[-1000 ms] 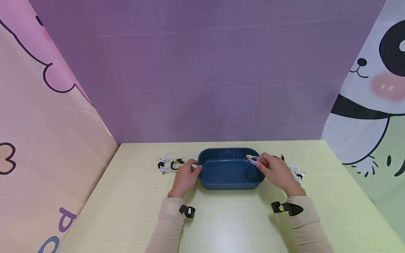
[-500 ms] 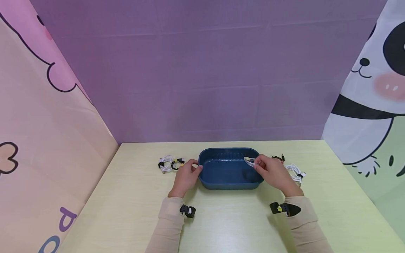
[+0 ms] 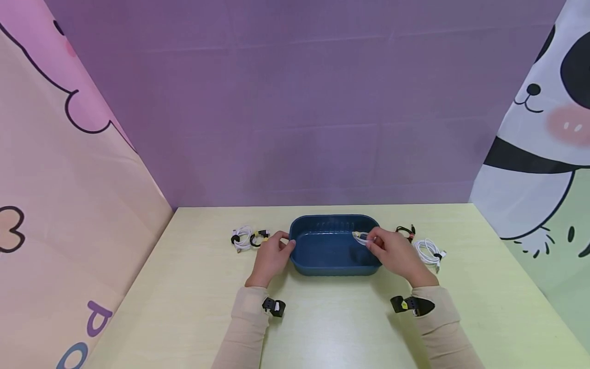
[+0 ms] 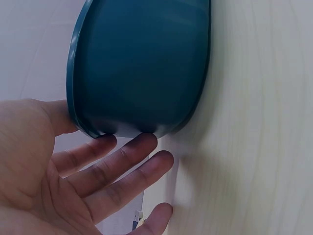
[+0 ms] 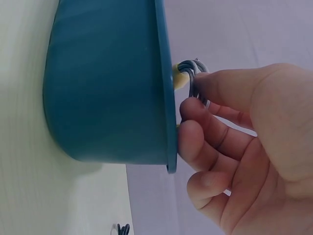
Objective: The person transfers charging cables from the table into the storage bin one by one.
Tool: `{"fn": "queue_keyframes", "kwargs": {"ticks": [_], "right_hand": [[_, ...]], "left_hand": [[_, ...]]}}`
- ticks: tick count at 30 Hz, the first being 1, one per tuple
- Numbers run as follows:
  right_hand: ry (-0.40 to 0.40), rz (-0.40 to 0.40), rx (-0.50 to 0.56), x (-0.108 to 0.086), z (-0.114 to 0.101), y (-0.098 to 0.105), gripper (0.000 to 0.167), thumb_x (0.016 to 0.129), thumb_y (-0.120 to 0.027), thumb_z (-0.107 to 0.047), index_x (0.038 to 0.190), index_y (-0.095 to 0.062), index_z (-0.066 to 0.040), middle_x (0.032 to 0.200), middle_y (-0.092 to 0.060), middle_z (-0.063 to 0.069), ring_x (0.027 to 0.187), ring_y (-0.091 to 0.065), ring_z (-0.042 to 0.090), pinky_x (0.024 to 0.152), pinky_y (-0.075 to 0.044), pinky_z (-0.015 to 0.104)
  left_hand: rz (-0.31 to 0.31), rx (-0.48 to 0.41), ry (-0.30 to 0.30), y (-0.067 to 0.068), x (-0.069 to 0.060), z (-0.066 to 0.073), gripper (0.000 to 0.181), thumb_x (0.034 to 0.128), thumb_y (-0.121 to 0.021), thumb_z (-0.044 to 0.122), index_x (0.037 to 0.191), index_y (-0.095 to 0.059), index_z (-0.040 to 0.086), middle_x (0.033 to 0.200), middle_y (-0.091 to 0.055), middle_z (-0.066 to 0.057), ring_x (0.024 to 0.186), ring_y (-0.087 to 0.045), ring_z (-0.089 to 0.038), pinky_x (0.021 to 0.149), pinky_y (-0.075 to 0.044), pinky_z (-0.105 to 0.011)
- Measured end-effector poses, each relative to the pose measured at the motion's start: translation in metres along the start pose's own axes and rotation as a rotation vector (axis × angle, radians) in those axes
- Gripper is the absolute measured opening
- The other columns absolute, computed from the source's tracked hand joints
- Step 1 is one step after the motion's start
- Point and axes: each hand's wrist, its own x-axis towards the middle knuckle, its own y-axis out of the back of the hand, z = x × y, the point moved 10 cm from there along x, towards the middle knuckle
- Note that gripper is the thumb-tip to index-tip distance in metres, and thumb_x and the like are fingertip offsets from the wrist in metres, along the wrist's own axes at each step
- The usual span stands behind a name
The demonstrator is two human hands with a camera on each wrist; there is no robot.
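- My right hand (image 3: 398,255) pinches a looped, thin white cable (image 5: 190,67) with a yellow piece, above the right end of a dark-blue, smooth, round-cornered tub (image 3: 335,271).
- My left hand (image 3: 272,260), well apart, grips the tub's left rim; only the left-wrist view shows fingertips against the outer wall.
- Coiled white cables (image 3: 428,252) and black cables (image 3: 406,233) flank the tub, near the pale, wood-grained worktop's (image 3: 332,323) far edge.
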Motion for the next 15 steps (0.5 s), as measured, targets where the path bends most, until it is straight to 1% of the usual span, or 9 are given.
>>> {"fn": "queue_keyframes", "kwargs": {"ticks": [9,15], "right_hand": [[0.006,-0.018,-0.004,0.0001,-0.0018,-0.0044,0.007,0.099,-0.068,-0.018,0.1,-0.064,-0.012,0.068,-0.053,-0.004,0.059,-0.045,0.012,0.056,-0.036,0.026],[0.021,-0.022,-0.014,0.0002,-0.0023,-0.0072,0.008,0.098,-0.069,-0.018,0.1,-0.065,-0.012,0.068,-0.054,-0.006,0.059,-0.046,0.011,0.057,-0.036,0.026]], "left_hand": [[-0.004,-0.003,0.013,-0.001,-0.0002,-0.0008,0.032,0.1024,-0.062,0.028,0.127,-0.065,0.008,0.089,-0.07,-0.009,0.074,-0.06,-0.02,0.066,-0.045,-0.029],[-0.003,0.001,0.007,-0.0011,-0.0002,-0.0003,0.032,0.1022,-0.062,0.028,0.126,-0.066,0.008,0.087,-0.07,-0.009,0.073,-0.059,-0.019,0.064,-0.045,-0.029]]}}
